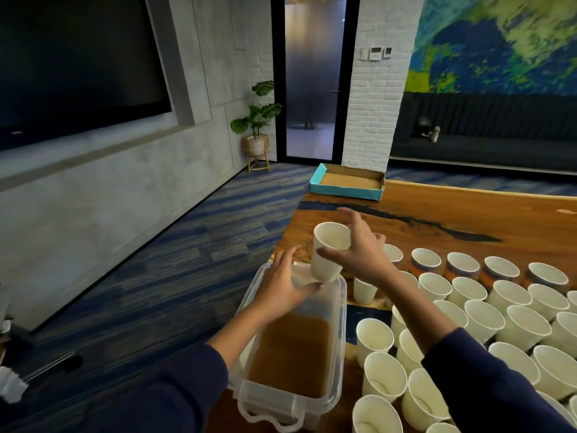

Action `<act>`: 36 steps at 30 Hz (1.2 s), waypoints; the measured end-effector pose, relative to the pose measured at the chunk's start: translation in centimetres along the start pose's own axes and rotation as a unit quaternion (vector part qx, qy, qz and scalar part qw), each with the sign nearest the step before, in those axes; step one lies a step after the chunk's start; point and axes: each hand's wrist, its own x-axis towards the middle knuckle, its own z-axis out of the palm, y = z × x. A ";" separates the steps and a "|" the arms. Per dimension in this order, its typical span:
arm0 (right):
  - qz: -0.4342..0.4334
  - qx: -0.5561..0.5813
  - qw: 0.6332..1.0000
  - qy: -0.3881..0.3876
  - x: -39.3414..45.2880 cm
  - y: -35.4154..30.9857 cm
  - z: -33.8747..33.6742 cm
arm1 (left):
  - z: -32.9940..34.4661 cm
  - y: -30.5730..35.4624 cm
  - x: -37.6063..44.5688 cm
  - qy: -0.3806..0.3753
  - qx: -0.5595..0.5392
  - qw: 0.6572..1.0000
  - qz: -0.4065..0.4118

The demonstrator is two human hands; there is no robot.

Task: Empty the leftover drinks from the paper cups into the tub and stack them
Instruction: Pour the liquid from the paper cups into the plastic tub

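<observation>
Right hand [359,257]: we grip a white paper cup [327,256] by its side, upright with a slight tilt, above the far end of the tub.
Left hand [282,284]: ours is spread, grasping nothing, fingertips touching the cup's base.
Tub [342,323]: clear plastic, at the surface's left edge, brown liquid [292,357] pooled inside.
Other cups [487,320]: we see many standing in rows on the wooden surface [468,214], just right of the tub.
Far end: a teal cardboard tray [346,189].

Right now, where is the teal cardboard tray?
In the head view the teal cardboard tray sits at the wooden table's far left corner, beyond the right hand holding a paper cup.
</observation>
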 end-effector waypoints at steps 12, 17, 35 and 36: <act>-0.036 0.082 0.996 -0.004 -1.9 -1.1 3.7 | -1.1 -1.3 0.1 0.082 -0.034 0.996 -0.034; 0.069 0.021 0.996 0.050 -2.1 1.7 5.7 | -3.4 -2.3 -1.0 0.122 0.129 0.984 -0.012; 0.084 -0.190 0.978 0.028 -5.0 7.3 11.4 | -6.0 -4.6 -0.8 0.080 0.391 0.915 0.052; 0.083 -0.187 0.978 0.030 -5.0 7.4 11.4 | -6.0 -4.6 -0.7 0.078 0.398 0.912 0.055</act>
